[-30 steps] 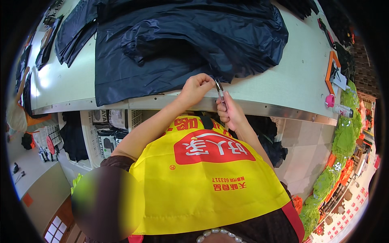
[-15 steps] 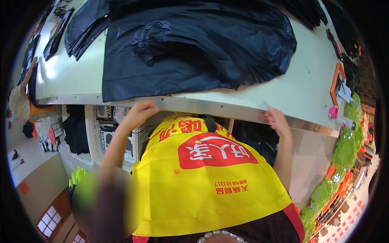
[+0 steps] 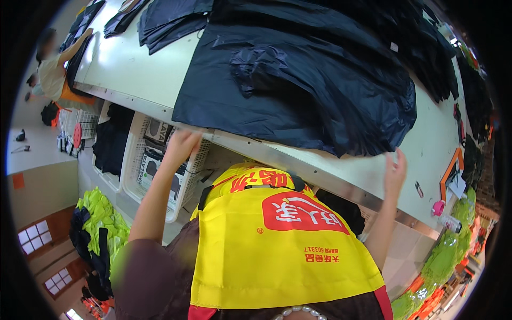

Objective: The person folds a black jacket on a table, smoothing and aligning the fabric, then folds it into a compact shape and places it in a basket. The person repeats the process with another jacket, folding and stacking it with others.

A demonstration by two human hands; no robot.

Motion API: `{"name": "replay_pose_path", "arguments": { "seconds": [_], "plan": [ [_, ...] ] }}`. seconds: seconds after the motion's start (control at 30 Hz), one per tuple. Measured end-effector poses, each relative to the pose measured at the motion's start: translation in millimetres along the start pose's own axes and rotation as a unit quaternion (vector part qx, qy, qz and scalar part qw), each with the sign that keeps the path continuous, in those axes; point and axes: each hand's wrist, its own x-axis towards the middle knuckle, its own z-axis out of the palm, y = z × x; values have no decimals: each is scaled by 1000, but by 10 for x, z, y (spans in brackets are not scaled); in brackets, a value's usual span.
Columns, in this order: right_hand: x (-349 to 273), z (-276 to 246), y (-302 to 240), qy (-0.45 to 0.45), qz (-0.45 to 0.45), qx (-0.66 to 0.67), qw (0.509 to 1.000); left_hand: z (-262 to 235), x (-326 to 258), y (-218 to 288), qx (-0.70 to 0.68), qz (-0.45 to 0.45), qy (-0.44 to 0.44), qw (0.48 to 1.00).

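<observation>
Pale table (image 3: 133, 69), crumpled dark-navy garment (image 3: 298, 85)

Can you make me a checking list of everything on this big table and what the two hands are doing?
Surface: long pale table, metal-edged front.
Work things: large dark navy garment spread flat, its lower edge overhanging the table front.
Clutter: more dark garments piled at the far side; orange tool and small pink thing at the table's right end.
Hands: left hand at the garment's lower left corner by the table edge; right hand open, fingers up at its lower right edge.
Cables: nothing seen.
Surroundings: white baskets under the table; neon yellow-green cloth on the floor; another person at the far left.
</observation>
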Motion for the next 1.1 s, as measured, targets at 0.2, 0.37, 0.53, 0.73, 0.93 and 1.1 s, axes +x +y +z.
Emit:
{"name": "replay_pose_path", "arguments": {
  "seconds": [0.2,0.37,0.53,0.73,0.93,1.1],
  "plan": [
    [-207,850,-1220,-75,-235,-133,960,501,1371,708,-196,-104,42,974],
    [-281,998,-1007,-149,-103,-130,975,418,1625,866,-368,-32,8,929],
    [-435,769,-753,-142,-227,-95,959,-535,1224,1376,-509,261,32,820],
    [-332,808,-723,-352,-171,-195,899,-284,846,-250,150,223,40,962],
    [204,396,-459,-142,-180,-61,971,-504,846,-9,-111,104,46,987],
    [629,519,-81,-109,-239,-251,932,-492,1048,349,-211,-47,-78,973]
  ]
}}
